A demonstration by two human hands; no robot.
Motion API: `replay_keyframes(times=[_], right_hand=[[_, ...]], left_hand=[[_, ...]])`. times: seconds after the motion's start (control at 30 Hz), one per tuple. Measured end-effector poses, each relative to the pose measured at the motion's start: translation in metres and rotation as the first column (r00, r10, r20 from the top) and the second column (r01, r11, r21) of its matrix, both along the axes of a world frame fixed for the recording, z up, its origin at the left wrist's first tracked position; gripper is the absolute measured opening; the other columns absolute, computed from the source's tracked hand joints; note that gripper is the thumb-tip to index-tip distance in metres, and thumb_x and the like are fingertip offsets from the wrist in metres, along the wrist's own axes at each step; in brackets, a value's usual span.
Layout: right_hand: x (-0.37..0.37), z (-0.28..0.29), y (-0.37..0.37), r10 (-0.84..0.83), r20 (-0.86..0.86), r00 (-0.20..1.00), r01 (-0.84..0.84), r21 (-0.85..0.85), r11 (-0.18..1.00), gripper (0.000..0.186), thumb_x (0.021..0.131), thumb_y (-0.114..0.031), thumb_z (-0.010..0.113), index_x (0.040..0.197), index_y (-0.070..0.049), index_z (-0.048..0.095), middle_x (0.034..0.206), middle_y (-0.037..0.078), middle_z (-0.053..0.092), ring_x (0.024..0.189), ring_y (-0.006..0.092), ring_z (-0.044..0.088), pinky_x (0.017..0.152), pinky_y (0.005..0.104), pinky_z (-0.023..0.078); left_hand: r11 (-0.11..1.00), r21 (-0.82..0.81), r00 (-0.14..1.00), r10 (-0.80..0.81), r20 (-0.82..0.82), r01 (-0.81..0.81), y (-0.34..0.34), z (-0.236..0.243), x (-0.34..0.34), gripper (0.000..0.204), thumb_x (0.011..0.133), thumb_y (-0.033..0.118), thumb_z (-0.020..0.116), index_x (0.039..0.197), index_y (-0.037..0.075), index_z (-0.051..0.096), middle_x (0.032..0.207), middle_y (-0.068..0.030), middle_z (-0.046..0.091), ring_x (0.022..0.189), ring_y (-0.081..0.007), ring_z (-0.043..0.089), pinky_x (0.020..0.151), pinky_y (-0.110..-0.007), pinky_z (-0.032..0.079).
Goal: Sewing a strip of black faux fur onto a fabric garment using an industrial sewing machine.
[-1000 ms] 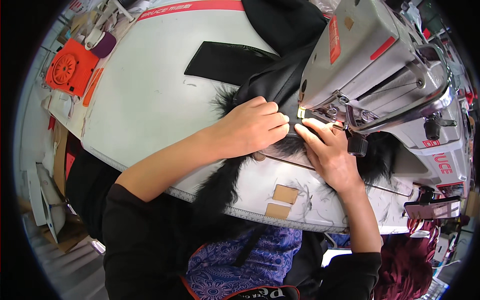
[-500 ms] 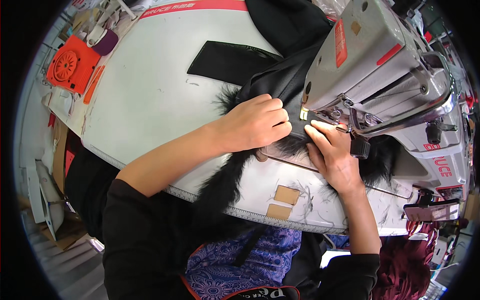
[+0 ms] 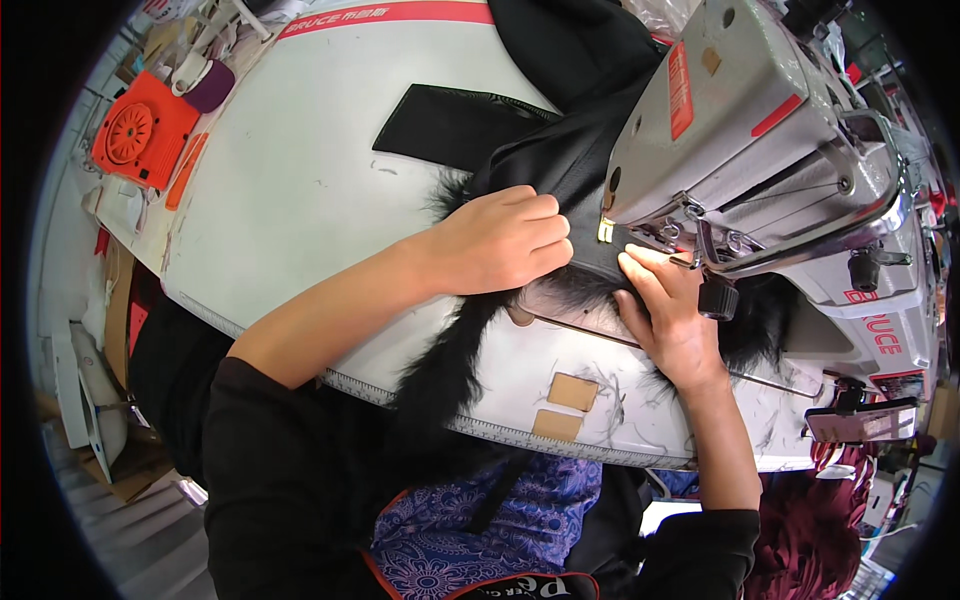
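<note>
My left hand is closed on black fabric beside the needle area of a grey sewing machine. My right hand lies on the dark material just below the presser area, with its fingers stretched out and a little apart. Black feathery trim hangs below my left hand over the table edge, and more dark fluff sits right of my right hand. Part of the fabric under both hands is hidden.
The white table holds a black fabric piece at the back, an orange fan-like device at the far left and two tan rectangles near the front edge. A phone is at the right; maroon fabric lies below.
My right hand has slid slightly right, widening the gap from my left hand. My left hand has shifted a little up and left over the last half second, still closed on the fabric.
</note>
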State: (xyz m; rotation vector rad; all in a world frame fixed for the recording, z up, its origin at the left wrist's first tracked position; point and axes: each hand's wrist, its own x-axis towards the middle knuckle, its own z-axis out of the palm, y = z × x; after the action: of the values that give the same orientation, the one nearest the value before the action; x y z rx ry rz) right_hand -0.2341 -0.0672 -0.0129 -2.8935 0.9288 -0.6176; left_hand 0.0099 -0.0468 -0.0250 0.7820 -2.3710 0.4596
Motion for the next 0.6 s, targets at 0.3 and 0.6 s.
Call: replay_keyframes(times=[0.3, 0.6], right_hand=[[0.003, 0.003, -0.001, 0.003, -0.08, 0.997, -0.007, -0.053, 0.999, 0.043, 0.071, -0.01, 0.07, 0.112, -0.019, 0.062, 0.106, 0.003, 0.056, 0.093, 0.0245, 0.055, 0.082, 0.0355, 0.045], [-0.004, 0.005, -0.011, 0.028, 0.103, 0.994, -0.046, 0.176, 0.983, 0.052, 0.067, 0.009, 0.061, 0.113, -0.015, 0.063, 0.099, 0.012, 0.06, 0.091, 0.0285, 0.059, 0.08, 0.0387, 0.046]], left_hand=[[0.969, 0.247, 1.0, -0.007, 0.03, -0.001, 0.01, 0.015, 0.008, 0.024, 0.071, 0.009, 0.058, 0.094, 0.002, 0.059, 0.086, -0.0023, 0.056, 0.078, -0.0171, 0.051, 0.066, -0.029, 0.041], [0.998, 0.062, 1.0, 0.008, -0.007, -0.008, -0.003, -0.001, -0.006, 0.012, 0.068, 0.011, 0.057, 0.08, 0.008, 0.054, 0.077, 0.0008, 0.047, 0.079, -0.0145, 0.049, 0.07, -0.027, 0.041]])
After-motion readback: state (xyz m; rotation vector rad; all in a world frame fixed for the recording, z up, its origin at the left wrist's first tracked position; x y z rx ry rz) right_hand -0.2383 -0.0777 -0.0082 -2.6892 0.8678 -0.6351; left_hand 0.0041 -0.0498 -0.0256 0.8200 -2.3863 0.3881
